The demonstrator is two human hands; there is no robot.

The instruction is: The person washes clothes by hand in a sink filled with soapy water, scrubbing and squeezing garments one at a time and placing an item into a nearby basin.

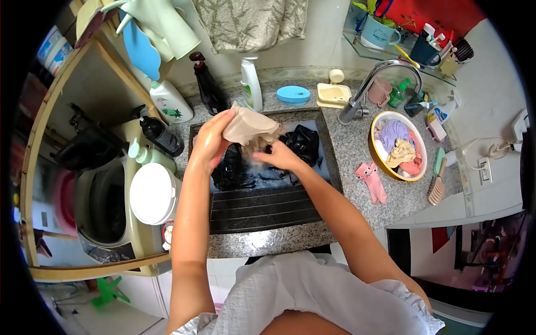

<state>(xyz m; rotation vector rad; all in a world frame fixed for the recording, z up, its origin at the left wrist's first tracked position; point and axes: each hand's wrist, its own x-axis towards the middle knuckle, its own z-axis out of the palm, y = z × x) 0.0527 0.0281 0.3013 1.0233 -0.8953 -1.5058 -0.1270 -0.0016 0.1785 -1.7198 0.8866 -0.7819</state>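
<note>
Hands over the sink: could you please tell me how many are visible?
2: the left hand at the left side of the beige cloth, the right hand at its lower right.

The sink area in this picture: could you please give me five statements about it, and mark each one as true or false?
1. The left hand holds a beige cloth. True.
2. The right hand is inside the basin. False: it is at the beige cloth's lower part.
3. Black fabric lies in the sink. True.
4. The basin contains clothes. True.
5. The pink sock hangs from the faucet. False: it lies on the counter.
</note>
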